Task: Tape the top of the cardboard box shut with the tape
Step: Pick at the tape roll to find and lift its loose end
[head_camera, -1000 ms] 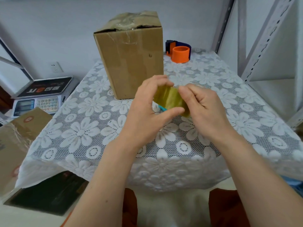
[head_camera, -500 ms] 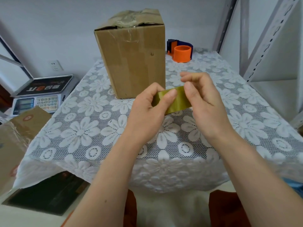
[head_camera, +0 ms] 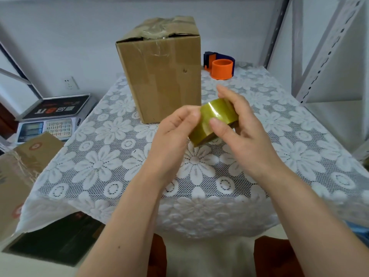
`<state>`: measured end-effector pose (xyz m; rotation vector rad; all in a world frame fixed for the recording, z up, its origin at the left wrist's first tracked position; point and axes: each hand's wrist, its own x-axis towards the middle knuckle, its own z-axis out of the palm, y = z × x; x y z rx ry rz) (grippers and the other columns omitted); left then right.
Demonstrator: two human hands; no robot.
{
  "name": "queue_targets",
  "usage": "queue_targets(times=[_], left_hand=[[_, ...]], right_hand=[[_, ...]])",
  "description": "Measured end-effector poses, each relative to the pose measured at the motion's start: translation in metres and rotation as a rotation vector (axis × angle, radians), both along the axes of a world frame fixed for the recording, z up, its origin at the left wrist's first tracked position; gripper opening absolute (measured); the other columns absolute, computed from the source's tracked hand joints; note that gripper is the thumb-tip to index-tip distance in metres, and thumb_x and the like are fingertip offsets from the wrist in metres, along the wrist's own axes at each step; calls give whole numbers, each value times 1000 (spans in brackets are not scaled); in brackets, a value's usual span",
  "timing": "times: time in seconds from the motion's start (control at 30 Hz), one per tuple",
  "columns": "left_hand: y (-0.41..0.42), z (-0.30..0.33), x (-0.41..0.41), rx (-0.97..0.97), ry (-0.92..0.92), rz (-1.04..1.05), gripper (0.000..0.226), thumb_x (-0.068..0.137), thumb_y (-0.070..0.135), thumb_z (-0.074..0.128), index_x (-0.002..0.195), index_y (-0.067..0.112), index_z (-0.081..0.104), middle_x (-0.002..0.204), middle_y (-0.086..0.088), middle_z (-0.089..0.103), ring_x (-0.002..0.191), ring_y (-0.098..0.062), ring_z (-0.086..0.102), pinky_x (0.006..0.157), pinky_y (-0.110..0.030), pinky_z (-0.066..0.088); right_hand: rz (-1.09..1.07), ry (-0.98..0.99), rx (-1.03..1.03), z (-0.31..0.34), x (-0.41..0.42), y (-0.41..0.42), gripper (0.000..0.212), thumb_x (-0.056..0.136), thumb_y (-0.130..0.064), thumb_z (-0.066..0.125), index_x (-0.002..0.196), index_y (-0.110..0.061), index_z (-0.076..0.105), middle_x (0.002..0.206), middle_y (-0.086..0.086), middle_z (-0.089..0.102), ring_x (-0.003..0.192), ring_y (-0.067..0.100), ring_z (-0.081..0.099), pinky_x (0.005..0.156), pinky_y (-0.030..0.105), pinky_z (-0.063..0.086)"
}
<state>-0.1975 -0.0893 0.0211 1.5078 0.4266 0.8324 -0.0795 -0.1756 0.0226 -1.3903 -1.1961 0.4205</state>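
A tall cardboard box (head_camera: 163, 76) stands upright at the back middle of the table, its top flaps rumpled under old clear tape and slightly gaping at the front edge. In front of the box, above the tablecloth, I hold a yellowish roll of tape (head_camera: 214, 120) with both hands. My right hand (head_camera: 243, 132) wraps the roll from the right, thumb across its face. My left hand (head_camera: 175, 134) pinches the roll's left edge with its fingertips.
An orange and blue tape dispenser (head_camera: 220, 66) sits behind the box at the right. The table wears a white lace cloth (head_camera: 103, 162). A weighing scale (head_camera: 50, 120) and more cardboard boxes (head_camera: 22, 166) lie left of the table. Metal shelving (head_camera: 323, 62) rises at the right.
Both hands have shifted the roll to the right and turned it, so its glossy outer face now shows. The left fingertips now pick at its left edge.
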Motion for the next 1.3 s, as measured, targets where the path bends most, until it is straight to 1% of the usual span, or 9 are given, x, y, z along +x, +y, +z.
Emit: queue_targets(times=[0.1, 0.2, 0.3, 0.37, 0.57, 0.77, 0.97, 1.13, 1.3], left_hand=[[-5, 4, -2, 158, 102, 26, 33, 73, 16, 72, 105, 15, 64, 94, -15, 65, 85, -20, 60, 83, -46, 53], [-9, 3, 0, 273, 121, 125, 37, 72, 15, 79, 105, 20, 63, 94, -6, 65, 82, -11, 60, 74, -33, 53], [-11, -4, 5, 457, 186, 228, 44, 72, 14, 78, 107, 32, 59, 105, -1, 57, 100, -12, 53, 83, -11, 40], [-12, -9, 8, 557, 231, 266, 46, 72, 15, 78, 111, 31, 58, 113, 0, 52, 111, -15, 48, 87, -6, 34], [-11, -9, 8, 703, 237, 348, 50, 65, 6, 81, 109, 20, 63, 107, 6, 61, 102, -9, 55, 86, -11, 40], [-13, -9, 8, 787, 246, 405, 54, 68, 11, 77, 119, 20, 63, 106, 5, 66, 99, -10, 57, 84, -16, 43], [-13, -13, 10, 820, 221, 449, 50, 64, 6, 75, 113, 14, 67, 95, 0, 67, 90, -12, 57, 79, -15, 43], [-15, -15, 13, 822, 205, 486, 46, 64, 7, 75, 109, 10, 68, 93, -1, 68, 88, -9, 54, 78, -9, 40], [-13, -16, 11, 830, 194, 473, 49, 61, 2, 78, 108, 10, 68, 93, 9, 61, 88, -4, 50, 79, -5, 37]], right_hand=[[33, -10, 26, 2, 0, -2, 53, 88, -30, 52, 138, -41, 38, 131, -5, 41, 119, 0, 44, 100, 26, 43], [12, -64, 16, 2, 0, -1, 43, 87, -30, 54, 129, -37, 49, 127, -5, 41, 114, 2, 45, 98, 32, 47], [-91, -40, 22, 2, 0, 1, 32, 78, -28, 67, 108, -32, 58, 124, -4, 51, 112, 2, 50, 92, 38, 52], [-143, -16, 20, 2, 1, 2, 30, 75, -24, 76, 101, -25, 61, 122, -4, 55, 112, 0, 50, 93, 42, 51], [-166, 49, 50, -3, 1, 3, 12, 81, -17, 72, 89, -22, 64, 119, -8, 63, 116, 2, 54, 94, 45, 50], [-180, 74, 121, 0, 6, 3, 18, 92, -12, 58, 90, -24, 72, 109, -5, 70, 108, 3, 61, 85, 16, 49], [-464, -506, 263, -13, -3, 6, 19, 91, -18, 61, 99, -7, 74, 101, 7, 72, 97, 21, 66, 88, 37, 52], [-467, -538, 315, -21, -9, 10, 22, 88, -18, 65, 103, -5, 73, 109, 12, 71, 105, 25, 66, 93, 40, 51], [-418, -330, 357, -21, -7, 11, 16, 85, -10, 66, 97, -7, 75, 105, 9, 73, 104, 22, 67, 94, 43, 52]])
